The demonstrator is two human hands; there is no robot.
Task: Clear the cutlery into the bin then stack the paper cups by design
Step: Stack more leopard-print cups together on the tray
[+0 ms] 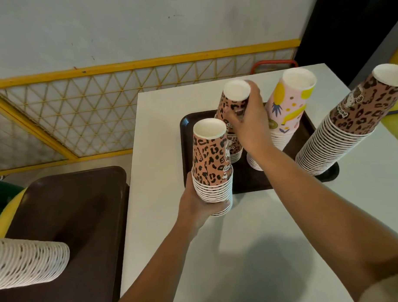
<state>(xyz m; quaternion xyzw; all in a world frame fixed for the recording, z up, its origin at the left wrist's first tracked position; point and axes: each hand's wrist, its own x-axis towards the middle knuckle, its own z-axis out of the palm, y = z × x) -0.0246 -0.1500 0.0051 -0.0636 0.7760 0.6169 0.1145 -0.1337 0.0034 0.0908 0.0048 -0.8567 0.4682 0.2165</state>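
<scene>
Forearms fill the bottom of the view, both reaching up and away over the white table, and the right one crosses above the left wrist toward the dark tray.

Largest of the cup groups is the tall leopard stack, inverted and leaning, standing well to the right of the right hand at the tray's right end. Between that stack and the right hand stands the fruit-print stack, just beside the knuckles. The left hand is wrapped around the rims at the base of a short leopard stack, carrying it upside down at the near left corner of the tray; whether its base rests on the table cannot be told. Directly beyond that, and up and to the right of the left hand, the right hand is closed around the upper cup of another leopard stack, fingers curled over its side near the white bottom.

Both held stacks have their long axes near upright, tilted slightly leftward, and share one design. Merging them looks like the step in hand: the right hand's stack sits just behind the left's, so a short lift and a pull toward the person should bring one over the other. No cutlery shows on the tray, which suggests that part is done.
</scene>
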